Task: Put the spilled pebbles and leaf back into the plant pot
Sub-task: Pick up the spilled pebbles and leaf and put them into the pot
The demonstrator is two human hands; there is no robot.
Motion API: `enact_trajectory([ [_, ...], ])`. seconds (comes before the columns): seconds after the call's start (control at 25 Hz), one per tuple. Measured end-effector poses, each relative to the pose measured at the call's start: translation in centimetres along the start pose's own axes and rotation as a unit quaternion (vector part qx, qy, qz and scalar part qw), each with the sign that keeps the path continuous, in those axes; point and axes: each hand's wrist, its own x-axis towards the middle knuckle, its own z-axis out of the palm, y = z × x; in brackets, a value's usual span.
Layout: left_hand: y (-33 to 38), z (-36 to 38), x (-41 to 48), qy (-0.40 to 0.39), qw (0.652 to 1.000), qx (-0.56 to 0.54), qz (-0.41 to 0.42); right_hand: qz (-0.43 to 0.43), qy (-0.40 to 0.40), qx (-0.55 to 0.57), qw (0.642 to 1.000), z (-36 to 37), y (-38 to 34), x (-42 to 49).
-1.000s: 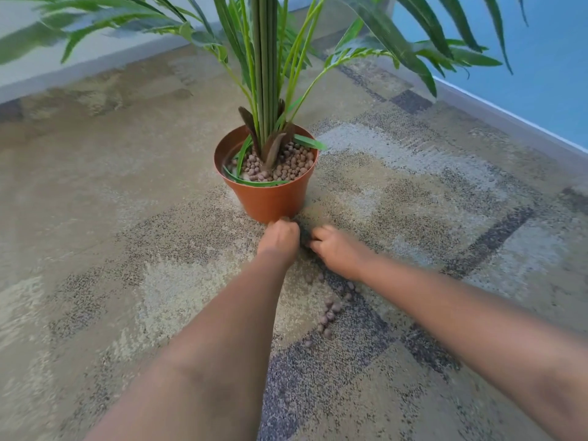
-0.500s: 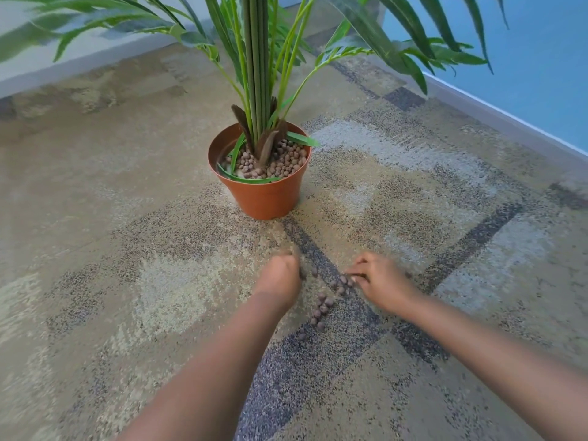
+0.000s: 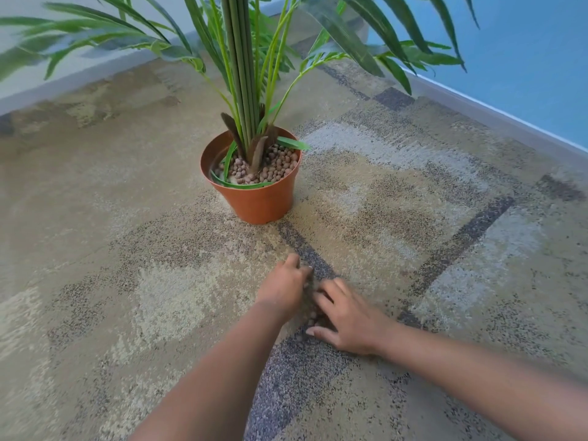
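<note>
A terracotta plant pot (image 3: 254,202) stands on the carpet, filled with brown pebbles (image 3: 273,167) around a palm plant's green stems. A long green leaf (image 3: 241,185) lies curled inside the pot's front rim. A small heap of spilled pebbles (image 3: 313,315) lies on the carpet in front of the pot, mostly hidden between my hands. My left hand (image 3: 284,288) stands cupped on its edge at the heap's left. My right hand (image 3: 346,319) lies flat with fingers spread against the heap's right side. Neither hand grips anything.
Palm fronds (image 3: 350,36) spread overhead above the pot. The patterned carpet (image 3: 127,281) runs to a grey skirting and blue wall (image 3: 525,58) at the right and a pale wall (image 3: 63,7) at the back left.
Both hands have pulled back from the pot's base toward me. They have closed in on the pebbles from both sides, gathering the scattered line into a heap.
</note>
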Motion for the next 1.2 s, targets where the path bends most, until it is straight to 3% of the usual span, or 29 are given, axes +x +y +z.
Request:
enact_trajectory([
  [0.24,0.0,0.9,-1.1,0.063,0.997,0.01,0.043,-0.045,0.011,0.045,0.998,-0.3,0.1,0.6],
  [0.4,0.0,1.3,-1.6,0.116,0.987,-0.109,-0.028,0.039,0.021,0.133,0.99,-1.8,0.5,1.2],
  [0.52,0.7,-0.3,-1.8,0.192,0.946,-0.229,-0.125,0.213,0.042,0.291,0.932,-4.1,0.4,2.2],
  [0.6,1.2,-3.2,-1.5,0.255,0.91,-0.287,-0.157,0.254,0.08,0.348,0.899,-6.5,1.0,3.0],
  [0.68,1.0,-7.6,-0.2,0.313,0.875,-0.329,-0.166,0.218,0.15,0.363,0.893,-10.3,1.1,4.7],
  [0.76,-0.3,-12.4,2.1,0.365,0.845,-0.351,-0.17,0.139,0.222,0.318,0.911,-14.3,0.3,8.0],
  [0.8,-1.1,-14.5,3.3,0.38,0.844,-0.34,-0.17,0.111,0.249,0.29,0.917,-15.9,-0.2,10.2],
  [0.88,-3.0,-17.8,5.5,0.365,0.873,-0.272,-0.175,0.088,0.261,0.241,0.93,-17.7,-1.0,15.2],
  [1.0,-5.7,-19.6,7.3,0.269,0.932,-0.139,-0.199,0.094,0.18,0.166,0.965,-17.4,-1.9,20.7],
  [1.08,-6.3,-19.4,7.6,0.267,0.934,-0.104,-0.214,0.101,0.158,0.148,0.971,-16.9,-1.6,21.3],
  [1.2,-5.2,-16.5,5.5,0.312,0.913,-0.18,-0.191,0.083,0.27,0.2,0.938,-16.9,0.9,18.0],
])
